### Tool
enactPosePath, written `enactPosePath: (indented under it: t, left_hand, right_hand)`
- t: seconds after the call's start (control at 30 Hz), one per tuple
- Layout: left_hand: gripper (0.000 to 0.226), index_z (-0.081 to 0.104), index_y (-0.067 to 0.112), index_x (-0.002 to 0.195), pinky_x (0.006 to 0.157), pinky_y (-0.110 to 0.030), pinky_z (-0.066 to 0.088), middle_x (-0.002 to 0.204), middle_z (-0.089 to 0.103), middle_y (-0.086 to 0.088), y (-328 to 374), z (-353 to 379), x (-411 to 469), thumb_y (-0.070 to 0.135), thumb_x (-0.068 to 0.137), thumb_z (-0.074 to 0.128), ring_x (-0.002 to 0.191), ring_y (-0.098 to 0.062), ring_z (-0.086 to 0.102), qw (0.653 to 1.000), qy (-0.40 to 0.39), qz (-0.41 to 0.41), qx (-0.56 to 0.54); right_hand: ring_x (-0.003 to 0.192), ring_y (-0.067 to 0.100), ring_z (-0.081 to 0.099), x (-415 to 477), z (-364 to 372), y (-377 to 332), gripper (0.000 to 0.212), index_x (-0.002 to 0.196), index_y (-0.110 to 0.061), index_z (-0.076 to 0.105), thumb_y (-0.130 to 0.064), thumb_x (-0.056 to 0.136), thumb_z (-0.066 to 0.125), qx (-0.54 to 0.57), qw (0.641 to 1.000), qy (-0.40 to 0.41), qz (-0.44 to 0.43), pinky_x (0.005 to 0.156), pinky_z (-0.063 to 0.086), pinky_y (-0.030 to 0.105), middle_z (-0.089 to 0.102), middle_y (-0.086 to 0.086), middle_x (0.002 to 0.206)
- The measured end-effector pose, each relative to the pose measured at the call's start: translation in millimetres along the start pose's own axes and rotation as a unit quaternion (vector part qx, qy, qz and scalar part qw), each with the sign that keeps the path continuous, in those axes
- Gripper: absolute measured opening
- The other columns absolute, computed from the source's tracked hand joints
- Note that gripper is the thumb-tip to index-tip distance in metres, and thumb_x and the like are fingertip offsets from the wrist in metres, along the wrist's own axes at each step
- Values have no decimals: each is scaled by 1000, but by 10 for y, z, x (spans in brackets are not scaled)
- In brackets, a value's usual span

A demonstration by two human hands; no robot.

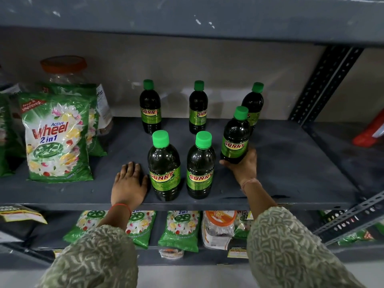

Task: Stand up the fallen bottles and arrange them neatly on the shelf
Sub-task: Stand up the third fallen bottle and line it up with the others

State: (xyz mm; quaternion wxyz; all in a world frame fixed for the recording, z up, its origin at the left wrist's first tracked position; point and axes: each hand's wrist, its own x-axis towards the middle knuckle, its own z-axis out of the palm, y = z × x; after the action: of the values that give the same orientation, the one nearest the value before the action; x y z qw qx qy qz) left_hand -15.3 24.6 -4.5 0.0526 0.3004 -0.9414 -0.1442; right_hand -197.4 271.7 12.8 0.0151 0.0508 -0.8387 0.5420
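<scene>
Bottles: six dark bottles with green caps and green "SUNNY" labels stand on the grey shelf [291, 163], three at the back and three nearer the front edge.
Back row: back left bottle [150, 109], back middle bottle [198, 109] and back right bottle [254, 100], all upright, well apart from each other, close to the back wall.
Front row: front left bottle [164, 167] and front middle bottle [200, 167] stand upright just beside each other, near the shelf's front edge.
Held bottle: front right bottle [235, 138] tilts slightly left at the top and partly covers the back right bottle behind it; whether its base sits flat on the shelf cannot be told.
Right hand [244, 165]: grip wrapped around the lower part of the front right bottle, thumb on its left side, fingers behind it.
Left hand [128, 183]: lies palm down on the shelf, fingers loose and grasping nothing, just beside the front left bottle; contact with that bottle cannot be told.
Sleeves: both arms wear patterned green-grey sleeves, and each wrist carries a thin thread band.
Shelf neighbours: detergent packet [57, 138] marked "Wheel 2 in 1" stands at the left, with a clear jar [63, 69] with an orange lid behind it.
Lower shelf: more green detergent packets lie below.
</scene>
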Motion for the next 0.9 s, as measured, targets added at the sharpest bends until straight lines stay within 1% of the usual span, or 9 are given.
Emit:
enactPosePath:
  t: [0.13,0.27,0.43,0.5,0.67,0.77,0.8,0.87,0.9]
  left_hand:
    - [55,24,11,143,119,-42,17,156,21,-11,-5,-5,-6,34,94,32,144,-29,15,1000,1,6,2]
    - [56,21,11,144,119,-41,14,157,18,-11,3,-3,-13,36,94,31,145,-28,12,1000,-3,-2,-4]
    - [56,21,10,144,120,-41,13,157,17,-12,3,4,-33,37,95,30,145,-28,12,1000,-1,-3,-20]
    - [56,22,10,144,120,-41,13,157,18,-12,-10,8,-32,36,95,30,145,-28,12,1000,0,-4,-21]
    - [54,28,7,142,119,-42,16,155,23,-14,-28,28,-20,33,95,33,144,-30,16,1000,11,0,-26]
    - [48,53,1,122,107,-45,35,135,50,-24,-20,17,-144,26,86,35,128,-38,41,989,67,-6,-134]
    - [46,57,0,116,101,-47,40,126,56,-26,4,18,-260,23,82,36,120,-40,47,975,102,-29,-194]
    - [41,56,-3,115,96,-49,41,118,57,-30,94,80,-590,21,85,42,111,-44,48,937,196,-76,-279]
    - [44,55,-4,114,94,-47,40,116,56,-31,183,130,-803,29,87,43,109,-45,48,924,228,-75,-299]
  right_hand:
    - [122,31,43,-99,-47,14,75,126,-5,45,-13,61,81,-30,999,-10,-43,101,34,33,50,18,128]
    - [119,30,46,-375,-158,79,71,125,-6,46,-17,64,80,-47,996,-32,-69,100,37,36,53,17,124]
    - [119,30,46,-745,-288,116,70,126,-5,45,-19,66,79,-74,992,-27,-102,98,37,35,55,17,123]
    - [116,31,48,-832,-319,111,68,124,-6,47,-19,65,79,-70,993,-24,-91,96,38,35,56,16,121]
    - [115,28,48,-978,-371,134,67,123,-6,47,-19,65,79,-63,996,-22,-65,91,35,27,55,15,120]
    - [116,28,48,-1012,-379,130,68,124,-7,46,-19,66,79,-59,996,-22,-66,92,36,29,54,14,121]
    - [117,28,48,-1016,-381,129,68,124,-8,46,-19,65,79,-59,996,-24,-66,93,35,29,54,14,121]
    - [119,27,46,-1019,-379,140,75,127,-9,43,-20,63,80,-55,996,-32,-65,96,37,30,53,12,124]
    - [121,27,45,-1024,-372,148,80,130,-10,41,-22,61,82,-51,996,-37,-62,99,38,34,52,12,127]
